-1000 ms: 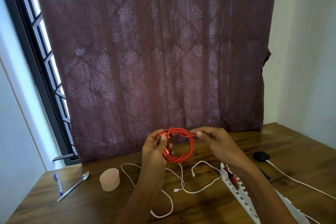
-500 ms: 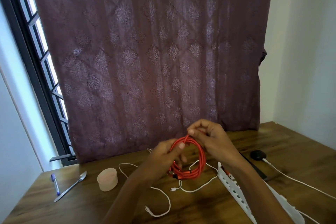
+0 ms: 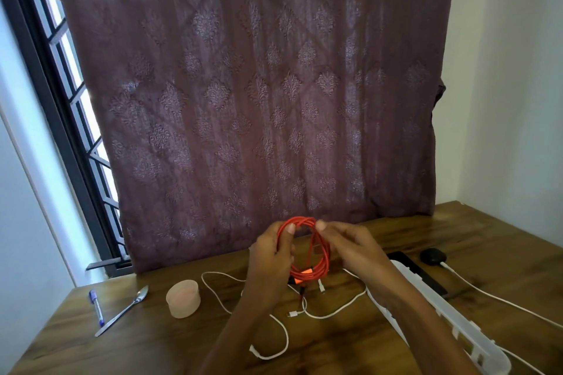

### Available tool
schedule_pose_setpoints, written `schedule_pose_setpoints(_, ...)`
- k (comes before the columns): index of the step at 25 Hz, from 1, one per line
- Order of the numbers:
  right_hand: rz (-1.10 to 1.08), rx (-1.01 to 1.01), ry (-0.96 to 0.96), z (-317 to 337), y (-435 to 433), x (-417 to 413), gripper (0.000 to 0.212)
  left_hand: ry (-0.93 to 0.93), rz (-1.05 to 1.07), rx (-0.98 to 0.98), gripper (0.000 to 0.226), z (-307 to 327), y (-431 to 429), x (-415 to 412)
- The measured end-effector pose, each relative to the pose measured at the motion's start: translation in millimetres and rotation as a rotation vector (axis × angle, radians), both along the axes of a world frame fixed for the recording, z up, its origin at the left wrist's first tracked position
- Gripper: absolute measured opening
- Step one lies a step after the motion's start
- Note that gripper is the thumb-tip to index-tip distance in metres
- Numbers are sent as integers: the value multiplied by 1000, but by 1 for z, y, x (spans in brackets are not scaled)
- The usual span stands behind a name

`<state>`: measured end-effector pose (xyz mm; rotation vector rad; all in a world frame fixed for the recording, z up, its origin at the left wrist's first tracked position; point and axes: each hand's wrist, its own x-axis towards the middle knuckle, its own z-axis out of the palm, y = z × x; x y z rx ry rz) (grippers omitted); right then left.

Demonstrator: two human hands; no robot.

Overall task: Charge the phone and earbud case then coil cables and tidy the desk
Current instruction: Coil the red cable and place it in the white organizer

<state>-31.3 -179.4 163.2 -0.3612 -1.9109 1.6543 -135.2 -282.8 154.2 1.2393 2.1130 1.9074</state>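
Above the middle of the wooden desk (image 3: 396, 231) I hold a coiled red cable (image 3: 316, 265) upright between both hands. My left hand (image 3: 272, 256) grips the coil's left side with the thumb near the top. My right hand (image 3: 350, 245) pinches the top right of the coil. Under my hands a loose white cable (image 3: 281, 332) snakes across the desk. A black earbud case (image 3: 432, 256) sits at the right with a white cable (image 3: 499, 298) plugged into it. A dark phone (image 3: 423, 275) lies behind the white power strip (image 3: 441, 316), partly hidden.
On the left of the desk lie a blue pen (image 3: 97, 307), a metal spoon (image 3: 122, 310) and a small pink round container (image 3: 182, 298). A maroon patterned curtain (image 3: 259, 85) hangs behind the desk, with a barred window (image 3: 61, 76) to its left.
The red coil has turned from flat and facing me to upright and edge-on, and it was lowered and then raised again. My hands have shifted their grip around it.
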Motion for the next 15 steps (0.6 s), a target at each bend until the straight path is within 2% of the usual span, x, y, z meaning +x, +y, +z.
schedule_pose_setpoints(1,26,-11,-9,0,-2,1,11,14,18,7,25,-1,-1,-1)
schedule_pose_setpoints(5,-6,-153,12,2,-6,1,27,87,59,6,24,-4,-5,1)
schedule_pose_setpoints(7,-12,-337,72,2,-9,-1,30,106,77,24,22,-7,-6,2)
schedule_pose_setpoints(11,157,-747,206,3,-10,-4,27,29,81,99,20,-12,-4,6)
schedule_pose_setpoints(13,179,-788,225,5,-10,-3,26,-3,89,123,20,-13,-1,9)
schedule_pose_setpoints(15,127,-712,212,4,-12,0,18,3,155,135,20,-15,2,9)
